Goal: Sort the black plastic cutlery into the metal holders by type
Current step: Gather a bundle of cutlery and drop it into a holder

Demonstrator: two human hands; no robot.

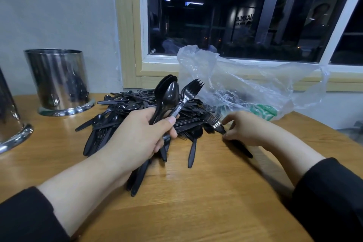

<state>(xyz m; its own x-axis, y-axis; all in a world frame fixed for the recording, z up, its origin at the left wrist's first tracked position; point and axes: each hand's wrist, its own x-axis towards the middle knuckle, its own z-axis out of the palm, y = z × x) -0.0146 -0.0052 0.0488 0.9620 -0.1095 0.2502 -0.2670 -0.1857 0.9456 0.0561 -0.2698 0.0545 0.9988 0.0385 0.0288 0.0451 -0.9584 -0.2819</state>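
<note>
The left hand [141, 133] grips a bunch of spoons [167, 96] and a fork [189, 92] upright by the handles, seemingly collecting pieces before carrying them to a metal holder [57, 80] at the back left of the bench [196, 202]. The right hand [245, 129] pinches another fork [217, 124] at the edge of the black cutlery pile [137, 112], its fingers curled round the handle to draw it free.

Sorting black plastic cutlery at a wooden table [196, 192].

Left hand [137, 135] gripping upright spoons [167, 94] and a fork [189, 92] over the cutlery pile [125, 112]; right hand [245, 127] pinching a second fork [217, 124] at its edge. Two metal holders [57, 80] [7, 116] at left, crumpled clear plastic bag [235, 84] below the window [235, 15].
</note>
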